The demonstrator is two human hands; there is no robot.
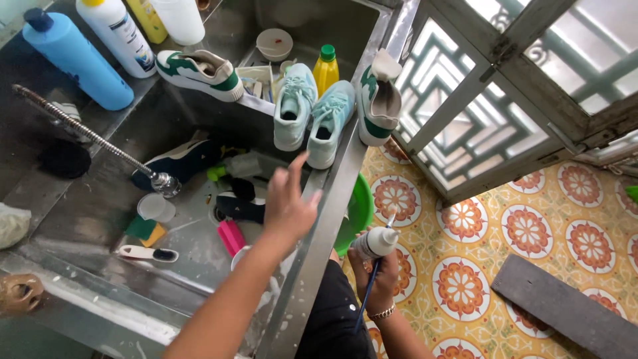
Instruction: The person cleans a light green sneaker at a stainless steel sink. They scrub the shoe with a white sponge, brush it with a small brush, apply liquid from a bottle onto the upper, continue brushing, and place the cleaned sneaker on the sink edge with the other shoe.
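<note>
Stainless sink [80, 279], left to right: blue bottle [76, 60], hose [86, 136], sponge [147, 231]; left hand [287, 203] spread, grasping nothing, reaching for mint sneakers [312, 116] propped on the rim; right hand [379, 269] clenched around a white squeeze bottle [376, 240]. Risk: a nudge could topple the balanced shoes. Dark basin items unclear; green basin [362, 209] partly hidden.

The sink [100, 199] is dull, water-streaked sheet metal, its hose [80, 129] ribbed shiny metal. Mint sneakers [312, 113] look like woven cloth. The blue bottle [76, 60] and white squeeze bottle [375, 240] are smooth plastic, probably matt. Floor tiles [525, 229] shine glossy.
</note>
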